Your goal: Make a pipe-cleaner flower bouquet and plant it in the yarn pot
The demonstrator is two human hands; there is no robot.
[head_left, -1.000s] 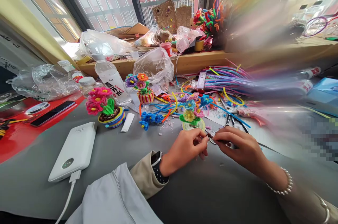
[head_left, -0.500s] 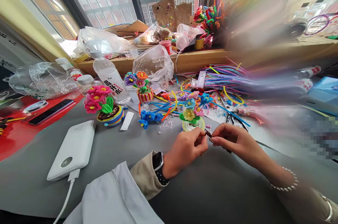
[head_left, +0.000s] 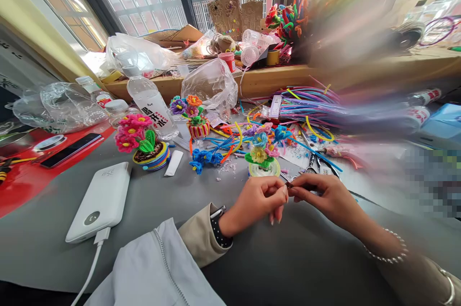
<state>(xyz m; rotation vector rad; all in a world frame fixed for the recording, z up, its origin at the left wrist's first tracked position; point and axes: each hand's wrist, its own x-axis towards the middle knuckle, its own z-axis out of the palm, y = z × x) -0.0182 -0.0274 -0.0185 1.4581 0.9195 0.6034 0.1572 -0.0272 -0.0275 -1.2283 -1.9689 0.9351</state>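
Note:
My left hand [head_left: 254, 205] is closed in a pinch, thumb against the fingers, on one end of a short dark brown pipe cleaner [head_left: 289, 185]. At its other end, the thumb and fingertips of my right hand [head_left: 329, 200] are closed too. Most of the piece is hidden by the fingers. Just beyond my hands stands a small pale yellow pot [head_left: 274, 169] with pipe-cleaner flowers [head_left: 260, 154] in blue, yellow and pink. Scissors [head_left: 311, 167] lie past my right hand, partly covered by it.
A pot of pink flowers [head_left: 134, 130], a striped pot [head_left: 198, 128], loose blue flowers [head_left: 205, 158] and a pipe-cleaner bundle [head_left: 306, 106] lie beyond. At left are a power bank [head_left: 101, 200], a phone [head_left: 72, 149] and a water bottle [head_left: 151, 104]. A blur covers the right side.
My left wrist has turned, so the watch face shows less and the lower fingers hang down. Both hands have drawn closer together around the brown pipe cleaner.

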